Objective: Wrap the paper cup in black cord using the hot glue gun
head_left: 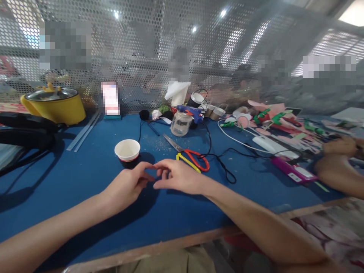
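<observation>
My left hand (132,184) is held just above the blue table, its index finger and thumb apart and the others loosely curled. Facing it, my right hand (179,176) has bent fingers, with the thumb separated from them. The index fingertips of both hands meet or nearly meet; I make out nothing between them. Just beyond the left hand stands a white paper cup (127,149), upright, its lower part wrapped in black yarn with a red line above. A black strand runs from it back to a yarn ball (144,115). Scissors (187,153) with red and yellow handles lie behind my right hand.
A clear jar (181,124) with a blue glue gun (190,112) stands behind the scissors. At the left are a yellow pot (55,106) and clear strips (83,132). A phone (110,99) stands at the back. Cables, a purple power strip (294,170) and another person's arm (335,168) occupy the right.
</observation>
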Available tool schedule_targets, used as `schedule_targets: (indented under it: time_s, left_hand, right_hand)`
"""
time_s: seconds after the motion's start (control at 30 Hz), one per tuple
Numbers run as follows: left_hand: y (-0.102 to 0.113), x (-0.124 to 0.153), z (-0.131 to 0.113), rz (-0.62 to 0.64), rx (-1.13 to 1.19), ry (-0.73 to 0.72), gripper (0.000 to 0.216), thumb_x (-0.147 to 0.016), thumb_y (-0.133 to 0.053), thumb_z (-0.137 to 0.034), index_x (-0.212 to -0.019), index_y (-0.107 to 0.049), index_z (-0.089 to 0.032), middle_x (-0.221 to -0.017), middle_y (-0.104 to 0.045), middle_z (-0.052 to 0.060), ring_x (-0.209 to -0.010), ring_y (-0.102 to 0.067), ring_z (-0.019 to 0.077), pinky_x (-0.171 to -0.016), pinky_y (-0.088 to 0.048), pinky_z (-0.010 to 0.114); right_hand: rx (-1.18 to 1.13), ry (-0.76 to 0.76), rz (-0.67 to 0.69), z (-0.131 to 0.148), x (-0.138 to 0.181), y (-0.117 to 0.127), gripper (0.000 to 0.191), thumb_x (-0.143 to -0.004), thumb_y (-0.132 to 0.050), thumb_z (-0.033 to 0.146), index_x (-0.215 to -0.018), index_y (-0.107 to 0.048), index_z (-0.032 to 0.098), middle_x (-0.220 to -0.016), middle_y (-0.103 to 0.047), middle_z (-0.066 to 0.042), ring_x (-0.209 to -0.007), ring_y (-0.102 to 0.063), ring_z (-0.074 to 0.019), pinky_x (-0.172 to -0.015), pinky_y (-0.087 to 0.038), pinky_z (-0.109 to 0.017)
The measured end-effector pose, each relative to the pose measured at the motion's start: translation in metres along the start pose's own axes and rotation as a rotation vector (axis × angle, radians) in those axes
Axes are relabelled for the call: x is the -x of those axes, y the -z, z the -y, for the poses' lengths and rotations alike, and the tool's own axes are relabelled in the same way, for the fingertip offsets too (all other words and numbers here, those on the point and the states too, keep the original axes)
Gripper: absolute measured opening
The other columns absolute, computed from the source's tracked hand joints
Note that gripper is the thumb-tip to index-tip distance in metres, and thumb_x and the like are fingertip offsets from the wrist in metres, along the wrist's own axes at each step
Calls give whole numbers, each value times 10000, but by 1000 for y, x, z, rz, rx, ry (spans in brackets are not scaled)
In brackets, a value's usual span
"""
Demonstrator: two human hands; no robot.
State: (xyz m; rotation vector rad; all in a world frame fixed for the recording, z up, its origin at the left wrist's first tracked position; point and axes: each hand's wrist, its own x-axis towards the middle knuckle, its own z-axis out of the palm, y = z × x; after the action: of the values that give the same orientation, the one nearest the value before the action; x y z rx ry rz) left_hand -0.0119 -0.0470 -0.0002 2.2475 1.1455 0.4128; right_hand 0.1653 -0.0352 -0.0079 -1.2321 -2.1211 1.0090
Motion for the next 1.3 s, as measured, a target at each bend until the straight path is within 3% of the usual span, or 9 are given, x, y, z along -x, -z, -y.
schedule_targets:
  time_s: [0.17, 0.33, 0.5, 0.7, 0.9, 1.1, 1.3]
  left_hand:
    - [0, 1, -3, -44, 355, 56, 322, -741, -370, -136, -1062, -366, -161, -865, -643, 50, -645, -580, 108, -667, -453, 273]
    - [4, 4, -13, -103, 502, 150, 305, -739, -433, -212, -1037, -401, -159, -900, -635, 61, -613, -572, 103, -641, -454, 268]
    - [7, 2, -11, 14, 849, 194, 371, -732, -448, -177, -1099, -391, -170, -1110, -529, 104, -651, -577, 106, -569, -434, 237]
    - [6, 1, -6, 90, 1117, 254, 401, -715, -473, -144, -1105, -438, -232, -1212, -443, 84, -680, -564, 99, -560, -424, 218]
    - [4, 0, -5, 117, 1146, 309, 455, -707, -494, -158, -1148, -415, -236, -1134, -513, 95, -682, -565, 116, -573, -428, 244]
    - [1, 0, -4, 157, 1178, 251, 439, -714, -490, -165, -1138, -418, -252, -1129, -512, 82, -696, -564, 115, -573, -424, 237]
    - [-8, 1, -3, 145, 715, 128, 518, -742, -395, -167, -1241, -268, -224, -892, -548, 38, -587, -523, 72, -534, -421, 215]
  right_hand:
    - [62, 50, -57, 5, 0, -14, 107, -693, -558, 250, -649, -573, 154, -595, -534, 7, -552, -485, -90, -502, -361, -208]
    - [-284, -80, -20, 4, 1, -7, 156, -700, -541, 294, -747, -576, 150, -507, -502, 35, -434, -473, -66, -407, -368, -182]
    - [-515, -112, -109, 1, 0, -5, 223, -640, -595, 318, -766, -578, 135, -519, -508, 36, -450, -476, -67, -418, -399, -198]
    - [-736, -152, -189, -3, -2, -6, 184, -616, -621, 302, -701, -571, 147, -529, -477, 52, -406, -383, -27, -384, -307, -175]
    - [-890, -180, -305, -2, -4, 0, 199, -615, -616, 314, -651, -504, 154, -526, -434, 64, -426, -375, -33, -381, -294, -176]
    - [-900, -190, -193, -2, -2, -5, 225, -676, -551, 355, -660, -461, 149, -606, -509, 25, -492, -455, -54, -448, -360, -201]
    - [-971, -221, -203, -3, -3, -13, 222, -617, -624, 270, -677, -444, 155, -584, -536, 35, -482, -484, -54, -463, -370, -197]
